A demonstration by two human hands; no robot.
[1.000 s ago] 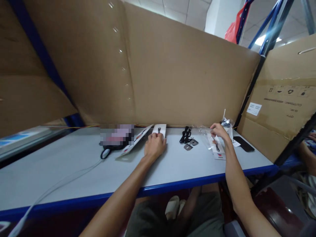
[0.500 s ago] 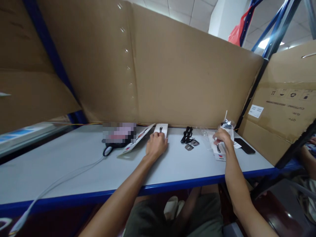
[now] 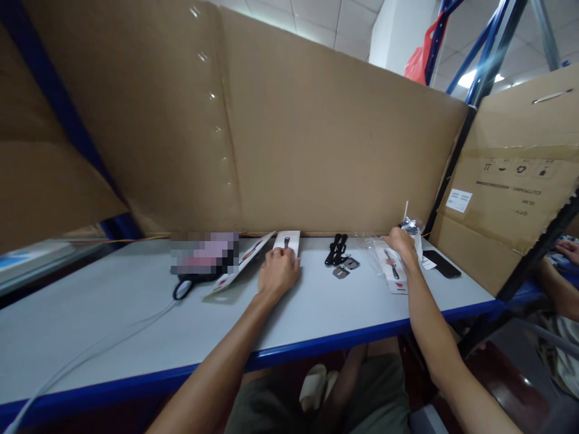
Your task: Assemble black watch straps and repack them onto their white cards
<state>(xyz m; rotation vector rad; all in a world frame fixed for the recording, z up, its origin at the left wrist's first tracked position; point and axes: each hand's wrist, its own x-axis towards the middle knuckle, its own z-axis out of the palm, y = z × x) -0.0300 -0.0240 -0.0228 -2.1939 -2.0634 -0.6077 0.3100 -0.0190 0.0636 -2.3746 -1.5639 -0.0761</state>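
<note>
My left hand (image 3: 279, 271) rests with bent fingers on the near part of a white printed card package (image 3: 293, 237), which shows a dark-handled tool. Beside it, a larger white printed card (image 3: 237, 271) leans at a slant. My right hand (image 3: 401, 242) is at the far end of another white printed package (image 3: 398, 286), its fingers curled in; what they hold is hidden. Clear plastic wrapping (image 3: 373, 247) lies to its left. Between my hands are black handled pieces (image 3: 335, 250) and flat grey metal plates (image 3: 341, 272).
A black phone (image 3: 443, 264) lies at the right, near a cardboard box (image 3: 506, 199). Behind the right hand stands a clear, crinkled plastic item with a straw (image 3: 406, 210). A blurred-out dark device (image 3: 203, 265) with a white cable (image 3: 136, 325) is at the left. Cardboard (image 3: 316, 132) walls the back.
My right hand has moved away from me to the far end of its package, uncovering more of the printed tool. My left hand stays on its package. The view has shifted slightly right.
</note>
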